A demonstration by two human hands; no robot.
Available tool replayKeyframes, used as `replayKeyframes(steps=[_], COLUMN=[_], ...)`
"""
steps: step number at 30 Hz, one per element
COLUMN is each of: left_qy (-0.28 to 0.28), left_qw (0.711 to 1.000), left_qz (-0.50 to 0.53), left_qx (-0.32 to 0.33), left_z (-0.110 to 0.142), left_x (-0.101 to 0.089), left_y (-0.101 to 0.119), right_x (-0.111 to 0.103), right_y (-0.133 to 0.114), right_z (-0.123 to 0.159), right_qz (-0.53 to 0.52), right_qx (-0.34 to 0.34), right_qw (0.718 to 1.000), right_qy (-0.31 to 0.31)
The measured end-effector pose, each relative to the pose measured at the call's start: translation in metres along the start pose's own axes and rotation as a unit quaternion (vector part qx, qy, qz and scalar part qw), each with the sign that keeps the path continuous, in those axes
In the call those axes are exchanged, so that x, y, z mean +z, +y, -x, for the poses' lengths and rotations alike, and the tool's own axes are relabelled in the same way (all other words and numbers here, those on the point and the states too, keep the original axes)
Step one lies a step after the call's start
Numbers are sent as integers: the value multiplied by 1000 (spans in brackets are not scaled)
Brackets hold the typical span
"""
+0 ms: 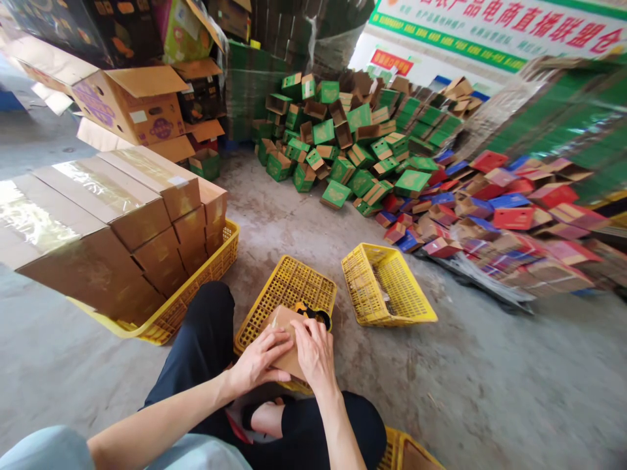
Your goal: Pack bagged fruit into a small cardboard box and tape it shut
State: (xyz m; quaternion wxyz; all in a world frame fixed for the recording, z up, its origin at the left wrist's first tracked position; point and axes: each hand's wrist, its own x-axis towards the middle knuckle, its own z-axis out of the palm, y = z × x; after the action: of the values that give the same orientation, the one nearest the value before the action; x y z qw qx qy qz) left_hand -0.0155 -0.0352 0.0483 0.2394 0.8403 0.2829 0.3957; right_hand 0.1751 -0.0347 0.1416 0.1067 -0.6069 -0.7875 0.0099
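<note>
A small brown cardboard box (292, 363) rests on an upturned yellow plastic crate (279, 282) in front of my crossed legs. My left hand (262, 358) grips the box at its near left, fingers lying over the top and thumb along the near side. On the right part of the top, my right hand (316, 356) presses with bent fingers held together; whatever may be under the fingertips is hidden. Just beyond the right fingers lies a yellow-and-black tape dispenser (322, 317), partly covered by the hand. A shiny bit of tape shows on the box's far left corner.
Taped cartons (98, 261) fill a long yellow crate (228, 251) on my left. Another yellow crate (409, 287) stands at front right, and one (392, 447) by my right knee. Green boxes (336, 194) and red-and-blue boxes (513, 218) lie heaped beyond.
</note>
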Motion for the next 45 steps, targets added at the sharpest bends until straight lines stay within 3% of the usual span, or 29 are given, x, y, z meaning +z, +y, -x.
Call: replayKeyframes(steps=[8, 16, 25, 35, 39, 45], left_qy=[4, 0, 0, -4, -2, 5], left_qw=[1000, 1000, 1000, 1000, 1000, 999], left_qz=[-5, 1, 5, -2, -15, -25], left_qx=[3, 3, 12, 15, 21, 19], left_z=[2, 0, -1, -5, -4, 1], left_x=[2, 0, -1, -7, -5, -1], left_y=[-1, -1, 1, 2, 1, -1], right_x=[2, -5, -5, -5, 2, 14], right_y=[6, -3, 12, -21, -22, 5], right_z=[7, 0, 22, -19, -14, 37], right_qz=[-38, 7, -43, -68, -45, 25], right_qx=[5, 10, -58, -76, -58, 36], right_qw=[999, 1000, 997, 993, 997, 996], right_qy=[15, -6, 1, -51, -10, 82])
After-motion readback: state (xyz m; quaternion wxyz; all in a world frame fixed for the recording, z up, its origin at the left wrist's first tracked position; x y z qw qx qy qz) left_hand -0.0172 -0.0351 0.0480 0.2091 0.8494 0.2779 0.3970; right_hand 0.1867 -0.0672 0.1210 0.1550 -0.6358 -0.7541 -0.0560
